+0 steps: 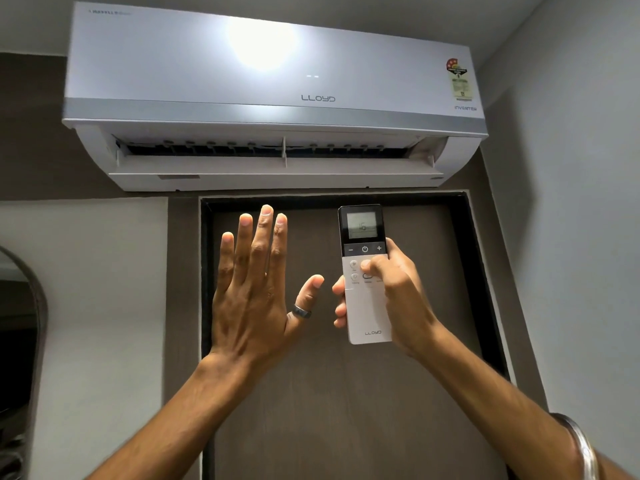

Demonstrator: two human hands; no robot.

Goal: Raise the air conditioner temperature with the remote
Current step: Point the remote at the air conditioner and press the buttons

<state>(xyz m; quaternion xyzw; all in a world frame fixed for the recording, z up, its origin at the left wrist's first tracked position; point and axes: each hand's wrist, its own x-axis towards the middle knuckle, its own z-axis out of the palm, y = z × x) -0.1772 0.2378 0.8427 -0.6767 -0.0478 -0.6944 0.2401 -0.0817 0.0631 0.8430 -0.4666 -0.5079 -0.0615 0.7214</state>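
Upright white remote (367, 306), display "16"

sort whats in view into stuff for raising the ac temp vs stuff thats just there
For the job: remote held in the right hand; air conditioner.

Just there: open, empty left hand; thumb ring; bangle; door; mirror.

Pale grey walls (571, 168) meeting a brown panel (31, 133) and a dark-framed brown door (311, 393); at far left, possibly an arched mirror (17, 323); ceiling (381, 15) evenly lit.
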